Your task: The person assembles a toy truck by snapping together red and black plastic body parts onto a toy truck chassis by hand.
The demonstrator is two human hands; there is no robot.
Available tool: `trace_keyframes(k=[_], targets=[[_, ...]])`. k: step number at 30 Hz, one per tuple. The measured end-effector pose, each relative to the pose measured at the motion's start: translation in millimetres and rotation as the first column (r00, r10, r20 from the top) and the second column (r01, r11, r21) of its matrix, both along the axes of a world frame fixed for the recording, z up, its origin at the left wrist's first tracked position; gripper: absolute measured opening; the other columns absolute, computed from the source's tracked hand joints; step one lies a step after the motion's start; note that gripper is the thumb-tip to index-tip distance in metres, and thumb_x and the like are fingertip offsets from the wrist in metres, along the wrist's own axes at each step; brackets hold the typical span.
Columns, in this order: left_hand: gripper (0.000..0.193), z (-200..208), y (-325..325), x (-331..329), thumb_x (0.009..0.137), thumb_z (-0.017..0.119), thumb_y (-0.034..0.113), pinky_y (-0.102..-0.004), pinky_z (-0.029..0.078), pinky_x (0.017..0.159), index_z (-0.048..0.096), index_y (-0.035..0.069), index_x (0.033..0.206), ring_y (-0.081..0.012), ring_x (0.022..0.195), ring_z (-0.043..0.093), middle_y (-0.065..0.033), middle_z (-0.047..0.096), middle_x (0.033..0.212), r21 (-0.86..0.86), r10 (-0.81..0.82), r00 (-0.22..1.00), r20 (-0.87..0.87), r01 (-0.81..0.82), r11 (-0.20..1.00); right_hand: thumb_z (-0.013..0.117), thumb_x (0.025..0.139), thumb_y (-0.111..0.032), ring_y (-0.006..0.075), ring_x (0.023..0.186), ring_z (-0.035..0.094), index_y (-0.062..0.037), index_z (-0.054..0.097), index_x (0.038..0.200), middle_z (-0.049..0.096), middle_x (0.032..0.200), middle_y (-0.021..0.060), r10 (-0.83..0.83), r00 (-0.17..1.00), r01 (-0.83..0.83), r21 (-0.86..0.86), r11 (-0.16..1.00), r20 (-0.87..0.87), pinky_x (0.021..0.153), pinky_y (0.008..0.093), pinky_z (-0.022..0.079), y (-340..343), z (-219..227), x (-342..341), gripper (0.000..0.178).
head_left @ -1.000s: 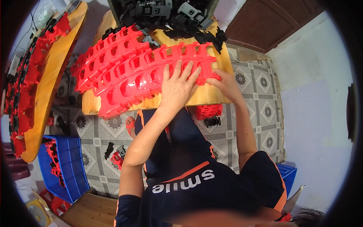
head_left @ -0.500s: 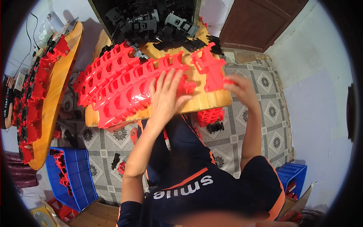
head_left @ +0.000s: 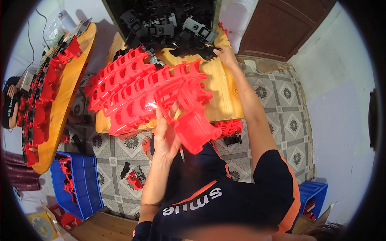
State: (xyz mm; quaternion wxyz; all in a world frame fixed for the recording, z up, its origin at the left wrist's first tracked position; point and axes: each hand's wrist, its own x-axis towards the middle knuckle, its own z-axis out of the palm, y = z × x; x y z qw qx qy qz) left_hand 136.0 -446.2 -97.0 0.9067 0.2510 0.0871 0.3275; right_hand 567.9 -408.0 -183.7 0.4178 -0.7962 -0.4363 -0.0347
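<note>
My left hand (head_left: 164, 136) is closed around the side of a red plastic housing (head_left: 196, 129), held tilted above the table's near edge. The housing's hollow, tray-like end points down toward me, and part of it overlaps the rows behind it. At the far right of the table, my right hand (head_left: 226, 55) has its fingertips closed on the end of a black plastic part (head_left: 207, 52), which lies among other black parts. Nested rows of red housings (head_left: 134, 86) cover the left half of the table.
A dark bin (head_left: 169, 14) of black and grey parts stands at the back of the wooden table (head_left: 229, 98). Another table (head_left: 60, 120) on the left carries red and black parts, with a person beyond it. Blue crates (head_left: 86, 182) stand on the floor, and loose parts (head_left: 136, 176) lie there.
The red housing has passed from my right hand at the table's right end to my left hand, nearer me. My right hand has moved away to the black parts; my left has left the red rows.
</note>
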Motion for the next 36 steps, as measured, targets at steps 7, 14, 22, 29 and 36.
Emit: trace_keyframes(k=[7,14,22,29,36], targets=[[0.067,-8,12,-9,0.093,0.065,0.033,-0.0518,0.046,0.104,0.028,0.018,0.147,-0.0345,0.127,0.049,-0.0136,0.047,0.138,-0.014,0.113,0.990,-0.091,-0.114,0.993,0.074,0.074,-0.024,0.0361,0.077,0.064,0.0024,0.063,0.086,0.065,0.082,0.0208,-0.162,0.981,0.157,0.050,0.986,0.108,0.074,0.0427,0.051,-60,15,-47,0.031],[0.081,-10,21,3,0.093,0.067,0.029,-0.0472,0.049,0.096,0.012,0.027,0.152,-0.0266,0.120,0.050,-0.0075,0.045,0.139,0.007,0.198,0.980,0.015,-0.198,0.980,0.069,0.086,-0.005,0.0048,0.070,0.053,-0.0025,0.067,0.099,0.059,0.076,-0.0035,0.121,0.909,0.033,0.357,0.933,-0.399,0.064,0.0212,0.045,-140,143,-206,0.014],[0.095,-11,21,-9,0.085,0.076,0.029,-0.0415,0.048,0.097,0.010,0.028,0.153,-0.0219,0.116,0.050,-0.0070,0.042,0.132,0.076,0.308,0.951,0.013,-0.308,0.948,0.079,0.078,-0.008,0.0066,0.060,0.048,-0.0011,0.067,0.096,0.054,0.070,0.0006,0.272,0.945,-0.230,0.225,0.947,-0.180,0.055,0.0222,0.041,-138,160,-306,0.023],[0.100,2,19,-14,0.084,0.078,0.028,-0.0402,0.041,0.106,0.006,0.028,0.154,-0.0248,0.128,0.044,-0.0111,0.036,0.142,0.120,0.335,0.941,0.051,-0.338,0.933,0.081,0.076,-0.010,0.0096,0.053,0.047,-0.0031,0.065,0.093,0.052,0.065,0.0016,0.268,0.963,-0.262,0.178,0.949,-0.015,0.051,0.0257,0.040,-125,151,-328,0.025],[0.107,1,21,-21,0.083,0.079,0.019,-0.0387,0.041,0.105,0.000,0.025,0.156,-0.0235,0.133,0.039,-0.0124,0.034,0.144,0.227,0.347,0.933,0.091,-0.359,0.905,0.086,0.072,-0.019,0.0141,0.053,0.049,-0.0025,0.062,0.086,0.051,0.064,0.0036,0.346,0.934,-0.354,0.093,0.931,0.089,0.048,0.0290,0.040,-120,153,-335,0.032]])
